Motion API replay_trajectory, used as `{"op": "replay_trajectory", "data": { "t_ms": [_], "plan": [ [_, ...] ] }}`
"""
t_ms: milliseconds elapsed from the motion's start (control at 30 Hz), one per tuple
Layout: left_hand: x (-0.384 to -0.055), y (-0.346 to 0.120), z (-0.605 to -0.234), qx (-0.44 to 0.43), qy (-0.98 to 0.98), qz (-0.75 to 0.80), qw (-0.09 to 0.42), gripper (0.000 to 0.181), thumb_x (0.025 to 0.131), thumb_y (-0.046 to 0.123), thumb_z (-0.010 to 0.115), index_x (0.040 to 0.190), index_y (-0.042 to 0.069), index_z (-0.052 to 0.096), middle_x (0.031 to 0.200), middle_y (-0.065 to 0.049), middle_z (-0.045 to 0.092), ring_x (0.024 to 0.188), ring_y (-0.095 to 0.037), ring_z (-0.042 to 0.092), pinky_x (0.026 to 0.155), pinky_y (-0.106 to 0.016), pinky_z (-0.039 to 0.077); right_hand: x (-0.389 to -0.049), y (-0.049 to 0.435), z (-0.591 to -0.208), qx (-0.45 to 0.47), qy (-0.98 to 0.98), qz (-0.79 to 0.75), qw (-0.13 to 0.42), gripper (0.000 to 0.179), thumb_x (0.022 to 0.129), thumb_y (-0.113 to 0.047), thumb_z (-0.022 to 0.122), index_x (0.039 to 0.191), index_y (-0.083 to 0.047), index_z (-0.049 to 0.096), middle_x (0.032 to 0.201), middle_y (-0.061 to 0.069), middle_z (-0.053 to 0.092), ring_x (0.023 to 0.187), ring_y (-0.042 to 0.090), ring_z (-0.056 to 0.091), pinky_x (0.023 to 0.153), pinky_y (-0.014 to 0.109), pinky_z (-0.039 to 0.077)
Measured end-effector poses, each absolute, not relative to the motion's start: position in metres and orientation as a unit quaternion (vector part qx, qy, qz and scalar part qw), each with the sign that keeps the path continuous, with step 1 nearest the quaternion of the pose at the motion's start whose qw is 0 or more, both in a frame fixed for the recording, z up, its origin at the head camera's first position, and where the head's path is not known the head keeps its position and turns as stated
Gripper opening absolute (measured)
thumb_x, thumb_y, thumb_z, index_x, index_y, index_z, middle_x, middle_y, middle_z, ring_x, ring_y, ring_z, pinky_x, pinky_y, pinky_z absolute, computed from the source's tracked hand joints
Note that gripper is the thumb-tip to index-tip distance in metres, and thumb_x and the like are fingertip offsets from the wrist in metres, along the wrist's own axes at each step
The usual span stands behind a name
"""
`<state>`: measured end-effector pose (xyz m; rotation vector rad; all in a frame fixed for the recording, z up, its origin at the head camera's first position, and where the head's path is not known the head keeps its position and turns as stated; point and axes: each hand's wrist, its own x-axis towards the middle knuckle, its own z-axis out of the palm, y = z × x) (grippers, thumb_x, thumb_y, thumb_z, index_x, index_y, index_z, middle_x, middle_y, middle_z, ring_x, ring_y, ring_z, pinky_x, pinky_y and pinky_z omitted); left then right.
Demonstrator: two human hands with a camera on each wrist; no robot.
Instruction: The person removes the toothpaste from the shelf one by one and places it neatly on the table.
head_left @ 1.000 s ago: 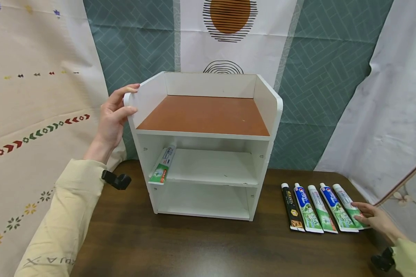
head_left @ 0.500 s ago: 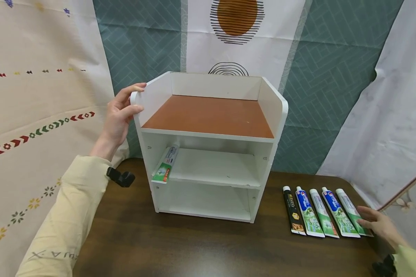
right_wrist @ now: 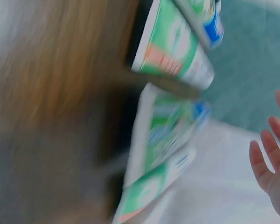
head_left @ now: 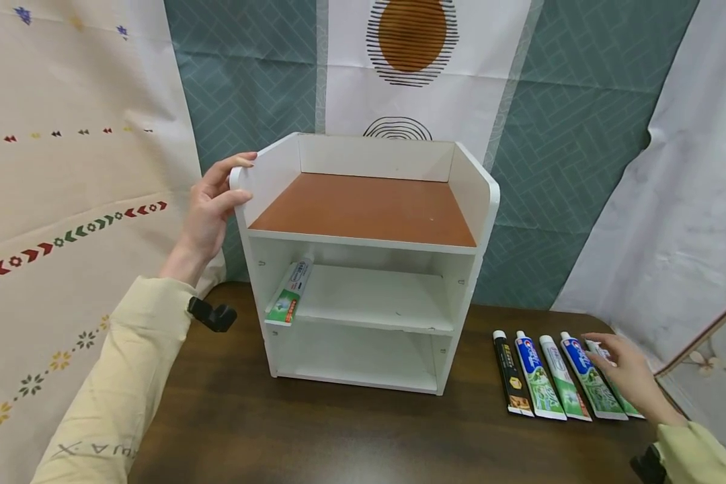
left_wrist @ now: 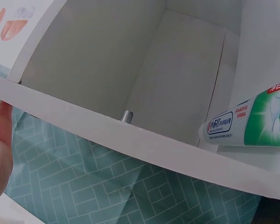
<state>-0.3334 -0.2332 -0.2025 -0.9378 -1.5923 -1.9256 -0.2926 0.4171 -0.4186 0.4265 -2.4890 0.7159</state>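
Note:
A white shelf unit with a brown top board stands on the dark table. My left hand grips the front top corner of its left side panel. One green-and-white toothpaste tube lies at the left end of the middle shelf, and it shows again in the left wrist view as the tube. Several toothpaste tubes lie in a row right of the unit. My right hand hovers with straight fingers over the rightmost tubes; touch cannot be told. The right wrist view is blurred, showing tubes and fingers.
Patterned curtains hang close behind and to both sides: a beige one on the left, a teal one behind, a white one on the right. The bottom shelf holds nothing. Bare tabletop lies in front of the unit.
My right hand has slid from the near end of the rightmost tube up and left over the two right-hand tubes. The left hand keeps its hold on the panel.

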Motion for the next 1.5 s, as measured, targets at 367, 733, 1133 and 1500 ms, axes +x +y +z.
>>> {"op": "replay_trajectory", "data": {
  "t_ms": [367,733,1133,1500],
  "plan": [
    [-0.332,-0.233,-0.206,-0.340,-0.580,-0.703,0.232,0.033,0.083,-0.006,0.053,0.110,0.010,0.063,0.129,-0.010,0.046,0.106,-0.027,0.043,0.075,-0.029,0.043,-0.290,0.339,-0.399,0.292,-0.880,0.260,0.270,0.034,0.075,0.004,0.069,0.107,-0.008,0.061,0.100,0.003,0.058,0.085,0.005,0.051,0.071,0.016,0.040],
    [-0.334,-0.238,-0.199,-0.368,-0.592,-0.686,0.209,0.035,0.082,-0.008,0.052,0.112,0.008,0.062,0.130,-0.012,0.044,0.105,-0.029,0.044,0.075,-0.029,0.044,-0.275,0.273,-0.379,0.408,-0.824,0.307,0.246,0.041,0.069,0.011,0.070,0.100,-0.015,0.064,0.093,-0.006,0.062,0.074,0.004,0.056,0.060,0.018,0.046],
    [-0.333,-0.239,-0.197,-0.365,-0.587,-0.693,0.206,0.036,0.082,-0.008,0.052,0.112,0.009,0.062,0.130,-0.011,0.045,0.107,-0.029,0.043,0.076,-0.029,0.044,-0.250,0.205,-0.328,0.543,-0.707,0.352,0.284,0.019,0.077,0.005,0.067,0.093,-0.006,0.066,0.080,0.005,0.063,0.060,0.008,0.055,0.053,0.014,0.043],
    [-0.333,-0.238,-0.199,-0.361,-0.586,-0.695,0.210,0.035,0.082,-0.008,0.053,0.111,0.008,0.062,0.130,-0.011,0.045,0.106,-0.029,0.043,0.076,-0.030,0.044,-0.276,0.169,-0.336,0.530,-0.713,0.343,0.307,0.018,0.087,-0.019,0.061,0.091,-0.002,0.065,0.084,0.004,0.065,0.067,0.009,0.059,0.056,0.017,0.045]
  ]
}}
